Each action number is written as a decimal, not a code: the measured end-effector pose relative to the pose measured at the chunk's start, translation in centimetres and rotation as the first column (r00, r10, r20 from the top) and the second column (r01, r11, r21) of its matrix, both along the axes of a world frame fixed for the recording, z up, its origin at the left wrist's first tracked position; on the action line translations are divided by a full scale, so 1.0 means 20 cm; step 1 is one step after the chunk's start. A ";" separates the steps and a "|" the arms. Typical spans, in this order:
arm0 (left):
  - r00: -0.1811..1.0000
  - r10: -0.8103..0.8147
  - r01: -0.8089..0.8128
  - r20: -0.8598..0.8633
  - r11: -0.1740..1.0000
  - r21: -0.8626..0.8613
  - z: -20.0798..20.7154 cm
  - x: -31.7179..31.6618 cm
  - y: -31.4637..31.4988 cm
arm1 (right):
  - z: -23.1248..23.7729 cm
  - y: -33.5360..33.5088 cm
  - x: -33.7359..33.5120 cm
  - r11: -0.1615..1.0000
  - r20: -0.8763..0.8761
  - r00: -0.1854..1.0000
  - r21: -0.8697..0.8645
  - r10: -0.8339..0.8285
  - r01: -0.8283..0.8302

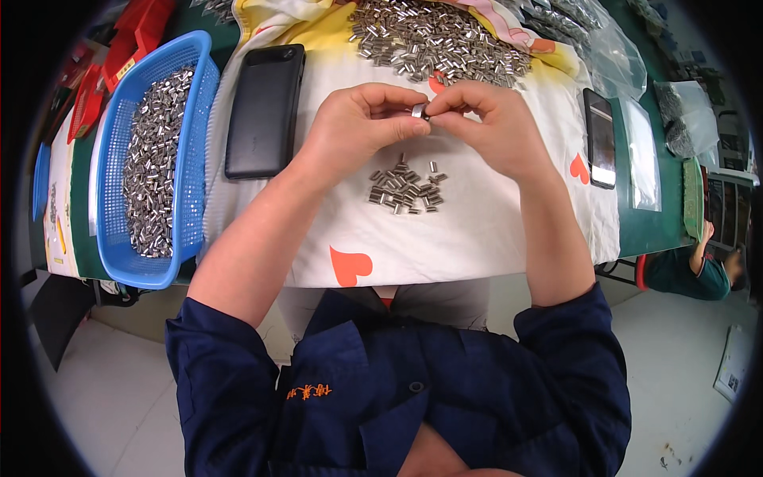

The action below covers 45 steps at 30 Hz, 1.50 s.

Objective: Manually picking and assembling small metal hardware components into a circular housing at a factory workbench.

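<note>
My left hand is closed in a pinch on a small shiny metal cylinder above the white cloth. The fingertips of my right hand meet at the cylinder's right end, pinching something small and dark that is too small to name. Just below both hands lies a small loose pile of metal cylinders. Beyond them a large heap of the same silvery pieces spreads over the cloth.
A blue plastic basket of metal pieces stands at the left, beside a black power bank. To the right are a phone and clear plastic bags. Red bins sit far left. Another person's sleeve shows at the right.
</note>
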State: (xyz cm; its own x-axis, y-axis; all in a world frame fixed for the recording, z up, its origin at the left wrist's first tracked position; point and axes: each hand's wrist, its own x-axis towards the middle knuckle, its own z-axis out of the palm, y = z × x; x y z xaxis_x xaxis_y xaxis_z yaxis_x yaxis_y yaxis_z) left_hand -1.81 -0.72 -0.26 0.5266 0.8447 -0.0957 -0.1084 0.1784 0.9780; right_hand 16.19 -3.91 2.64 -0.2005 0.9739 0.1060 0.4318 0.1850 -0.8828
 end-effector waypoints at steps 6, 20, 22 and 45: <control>0.983 -0.152 0.151 -0.103 0.988 -0.017 0.00 0.02 -0.05 | 0.02 0.04 0.12 0.990 0.143 0.980 -0.027 -0.137 0.142; 0.994 -0.102 0.102 -0.029 0.995 -0.003 0.01 0.01 -0.01 | -0.10 0.07 0.08 0.935 0.543 0.806 0.352 -0.235 0.036; 0.996 -0.091 0.091 -0.006 0.996 -0.007 0.01 0.01 0.00 | -0.10 0.07 0.08 0.928 0.536 0.808 0.370 -0.246 0.038; 0.999 -0.047 0.048 -0.015 0.998 0.052 -0.02 0.00 -0.01 | 0.06 -0.01 0.02 1.000 0.152 0.988 -0.009 -0.003 0.004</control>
